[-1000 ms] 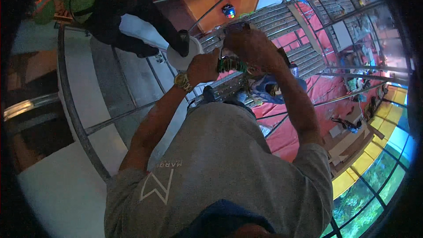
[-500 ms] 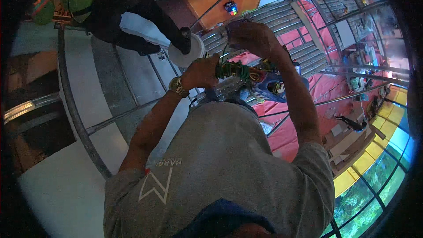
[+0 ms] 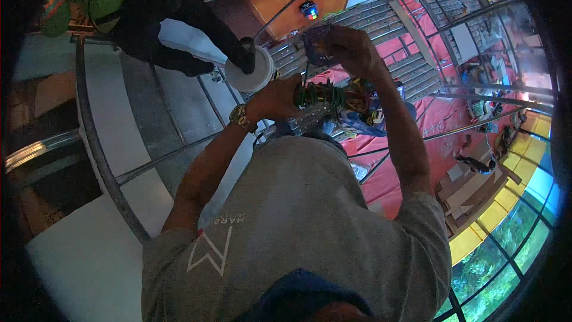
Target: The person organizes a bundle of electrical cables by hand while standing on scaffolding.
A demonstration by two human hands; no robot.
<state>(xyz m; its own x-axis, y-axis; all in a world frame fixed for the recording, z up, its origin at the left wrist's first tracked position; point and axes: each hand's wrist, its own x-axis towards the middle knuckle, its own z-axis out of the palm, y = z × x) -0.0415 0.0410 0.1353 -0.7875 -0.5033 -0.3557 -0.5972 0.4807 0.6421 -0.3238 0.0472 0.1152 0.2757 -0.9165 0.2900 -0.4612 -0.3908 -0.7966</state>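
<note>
My left hand (image 3: 275,99), with a watch on its wrist, is closed around the left end of a bundle of green wire (image 3: 322,94). The wire is wound in several turns, and orange-brown strands show at its right end. Above it, my right hand (image 3: 356,52) pinches a small dark, flat packet or card (image 3: 317,45) with some print on it. A thin dark strand hangs between the packet and the bundle. Just beyond the bundle, below my right forearm, sits a blue tool bag (image 3: 364,121) with several things in it, partly hidden.
A person in dark trousers (image 3: 196,21) stands at the upper left, one foot on a white bucket (image 3: 253,71). Metal scaffold tubes (image 3: 173,104) surround me. Perforated metal planks (image 3: 372,24) lie ahead, with red sheeting (image 3: 393,182) far below and wooden boards (image 3: 471,200) on the right.
My right hand has moved slightly right and turned, so more of the dark packet shows. My left hand and the wire bundle have shifted slightly right.
</note>
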